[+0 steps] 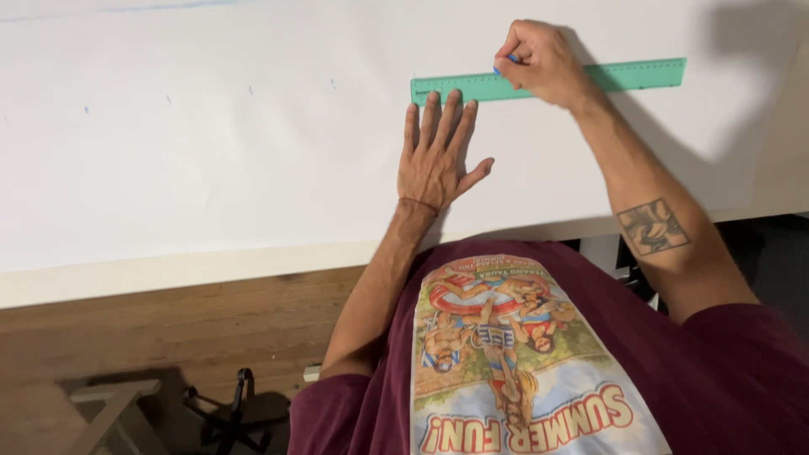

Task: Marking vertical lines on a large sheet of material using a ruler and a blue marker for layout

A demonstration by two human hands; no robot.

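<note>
While the left hand lies flat with fingers spread, pinning the long green plastic ruler on the far white paper sheet, the right hand pinches a blue pen at the ruler's far edge.

Below us we've got a warm brown wooden floor with a black swivel-chair base and a pale wooden stool on it, the white table edge running across, shadow darkening the upper right corner.
</note>
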